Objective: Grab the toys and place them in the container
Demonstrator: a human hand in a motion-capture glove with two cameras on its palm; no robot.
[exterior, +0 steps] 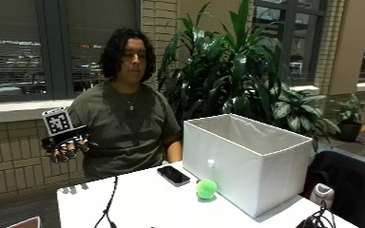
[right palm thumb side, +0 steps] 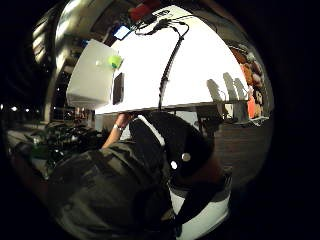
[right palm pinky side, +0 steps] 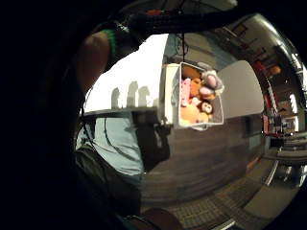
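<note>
At the worktop (exterior: 144, 199) I sit with my gloved right hand (exterior: 65, 145) raised beside my shoulder, off the surface, fingers loosely curled and holding nothing. A green ball toy (exterior: 206, 188) rests on the worktop, just beside the tall white box (exterior: 245, 161). A phone (exterior: 173, 175) lies near it. On the floor, a bin (right palm pinky side: 199, 96) holds plush toys (right palm pinky side: 196, 98).
</note>
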